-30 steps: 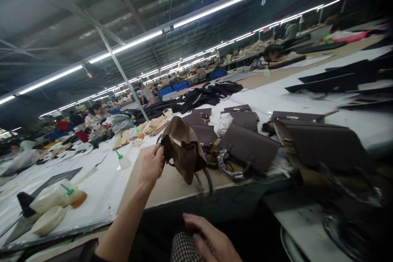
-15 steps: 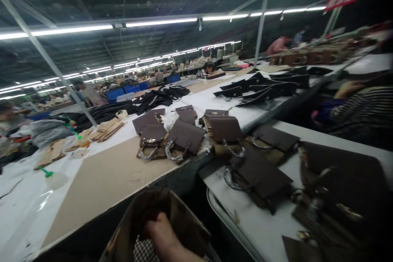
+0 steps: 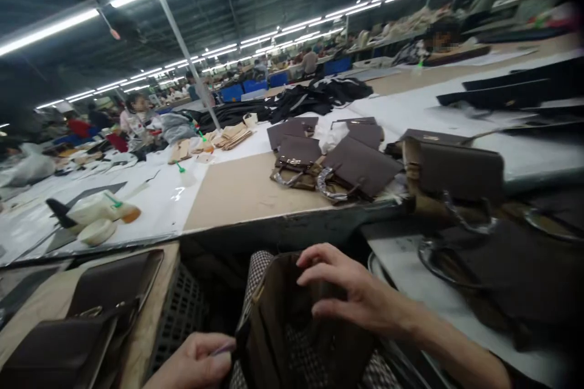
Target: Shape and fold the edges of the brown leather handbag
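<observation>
A dark brown bag piece rests on my lap over checkered cloth. At its left edge, my left hand is closed, thumb and fingers pinching that edge. My right hand is over the piece's upper right part, fingers curved and spread apart, with nothing visible gripped. Its fingertips are close to the upper rim; whether they touch it is unclear. The inside of the piece is dark and partly hidden by my right hand.
Brown handbags with wrapped handles lie on the worktable; more bags are at right. Finished-looking brown bags lie at lower left beside a grey crate. Glue bottles stand at left. People work far back.
The view has swung left, bringing the lower-left bags and crate into sight. My left hand has appeared at the piece's edge. The hand formerly reaching inside is now above it, fingers spread.
</observation>
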The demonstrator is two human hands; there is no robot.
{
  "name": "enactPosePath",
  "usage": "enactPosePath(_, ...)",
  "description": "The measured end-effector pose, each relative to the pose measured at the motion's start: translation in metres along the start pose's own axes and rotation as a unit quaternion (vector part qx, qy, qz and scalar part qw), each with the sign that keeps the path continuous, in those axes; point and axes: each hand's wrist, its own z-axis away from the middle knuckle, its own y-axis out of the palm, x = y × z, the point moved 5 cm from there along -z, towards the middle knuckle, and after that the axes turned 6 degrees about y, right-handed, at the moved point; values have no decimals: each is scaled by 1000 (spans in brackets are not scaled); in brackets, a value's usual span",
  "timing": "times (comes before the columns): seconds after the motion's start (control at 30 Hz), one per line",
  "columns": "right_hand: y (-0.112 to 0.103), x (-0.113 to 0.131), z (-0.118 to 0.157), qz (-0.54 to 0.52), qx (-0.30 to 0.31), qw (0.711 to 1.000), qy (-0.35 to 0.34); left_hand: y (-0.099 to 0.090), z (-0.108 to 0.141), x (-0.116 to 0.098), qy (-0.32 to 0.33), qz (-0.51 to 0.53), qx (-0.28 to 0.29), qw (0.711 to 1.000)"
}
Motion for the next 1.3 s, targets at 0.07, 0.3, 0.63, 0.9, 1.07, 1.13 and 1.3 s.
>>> enactPosePath(0.07, 15, -3, -30, 10, 46, 997, -61, -8, 1, 8, 1, 12, -1, 1000)
enactPosePath(0.3, 73, -18, -118, -26, 205, 976, -73, -55, 17, 33, 22, 36, -45, 998)
enactPosePath(0.63, 116, -27, -157, 57, 267, 961, -34, -51, 39, 16, 285, -371, -490, 736)
enactPosePath(0.9, 112, -14, -155, -6, 236, 959, -159, -52, -1, 19, 229, -264, -527, 774)
enactPosePath(1.07, 117, -11, -156, 18, 226, 959, -171, -56, 0, 16, 233, -254, -519, 782)
enactPosePath(1.13, 121, -10, -158, 16, 231, 959, -161, -54, 0, 15, 238, -261, -517, 779)
enactPosePath(1.3, 129, -10, -161, 7, 256, 956, -146, -51, 4, 12, 296, -325, -498, 747)
